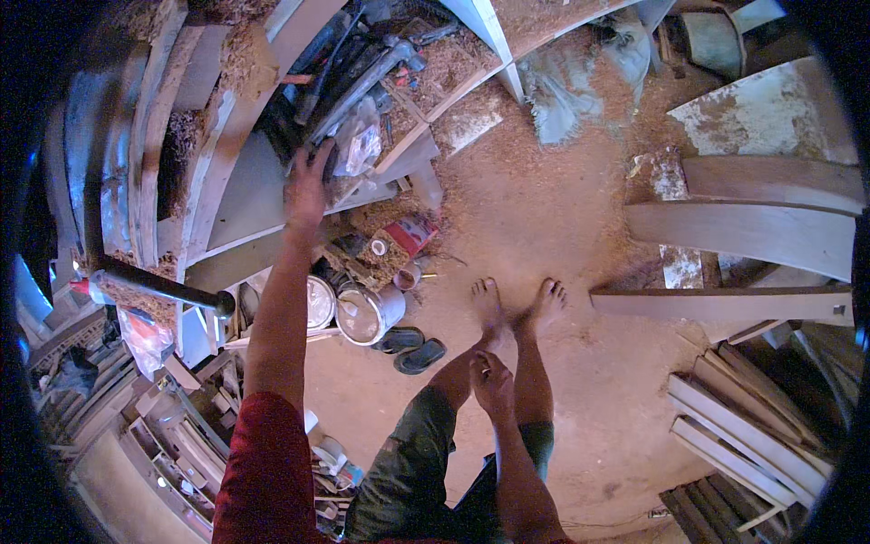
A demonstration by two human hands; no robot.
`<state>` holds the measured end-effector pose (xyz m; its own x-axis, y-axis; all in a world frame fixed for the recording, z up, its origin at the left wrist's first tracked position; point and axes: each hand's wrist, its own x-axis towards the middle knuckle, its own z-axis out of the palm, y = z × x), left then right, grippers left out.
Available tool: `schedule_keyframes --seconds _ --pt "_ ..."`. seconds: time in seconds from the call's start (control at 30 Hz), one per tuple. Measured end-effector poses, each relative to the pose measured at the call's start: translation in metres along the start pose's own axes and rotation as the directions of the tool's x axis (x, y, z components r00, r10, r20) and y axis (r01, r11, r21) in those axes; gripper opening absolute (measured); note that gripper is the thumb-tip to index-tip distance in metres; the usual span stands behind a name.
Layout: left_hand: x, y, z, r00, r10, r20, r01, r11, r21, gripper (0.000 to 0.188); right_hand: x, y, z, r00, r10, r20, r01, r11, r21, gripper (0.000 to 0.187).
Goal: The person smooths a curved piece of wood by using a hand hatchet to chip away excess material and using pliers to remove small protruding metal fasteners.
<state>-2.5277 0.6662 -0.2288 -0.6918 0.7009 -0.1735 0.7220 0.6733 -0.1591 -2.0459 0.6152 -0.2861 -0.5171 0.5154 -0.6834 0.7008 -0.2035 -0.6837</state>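
My left arm stretches forward to a cluttered workbench shelf, where my left hand (pixel 306 189) hovers or rests at the edge of a tool pile. Its fingers are spread, and nothing shows in them. Just beyond the fingertips lie a long metal tool (pixel 358 86) with a dark handle and a clear plastic bag (pixel 360 140) with contents I cannot make out. My right hand (pixel 492 385) is in front of my knees, its fingers curled closed. A small pale spot shows at the fingers, but what they hold, if anything, is too small to name.
Lidded buckets (pixel 370 313), a red packet (pixel 412 234) and dark sandals (pixel 419 351) sit on the floor below the bench. A black pipe (pixel 168 286) juts out at left. Curved wooden pieces (pixel 743 234) and stacked boards (pixel 743 440) stand at right. Sawdust covers the floor.
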Motion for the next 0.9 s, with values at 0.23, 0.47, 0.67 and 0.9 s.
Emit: schedule_keyframes --seconds 0.23,0.47,0.67,0.9 --pt "0.007 -0.031 -0.013 0.957 0.210 -0.199 -0.273 0.885 -0.378 0.071 -0.004 -0.005 0.003 0.999 -0.023 -0.032 0.025 0.996 0.084 0.027" --pt "-0.003 -0.031 -0.007 0.940 -0.311 -0.138 0.113 0.668 -0.736 0.038 -0.002 0.016 0.025 0.998 -0.054 0.007 0.053 0.991 0.126 0.024" --pt "0.010 -0.032 -0.035 0.835 -0.406 -0.372 0.145 0.814 -0.563 0.042 0.001 -0.006 0.015 0.994 -0.098 -0.046 0.103 0.987 0.122 0.022" --pt "0.006 0.001 -0.055 0.675 -0.413 -0.611 -0.080 0.783 -0.617 0.042 0.050 -0.047 -0.003 0.982 -0.186 -0.034 0.189 0.950 0.249 0.026"
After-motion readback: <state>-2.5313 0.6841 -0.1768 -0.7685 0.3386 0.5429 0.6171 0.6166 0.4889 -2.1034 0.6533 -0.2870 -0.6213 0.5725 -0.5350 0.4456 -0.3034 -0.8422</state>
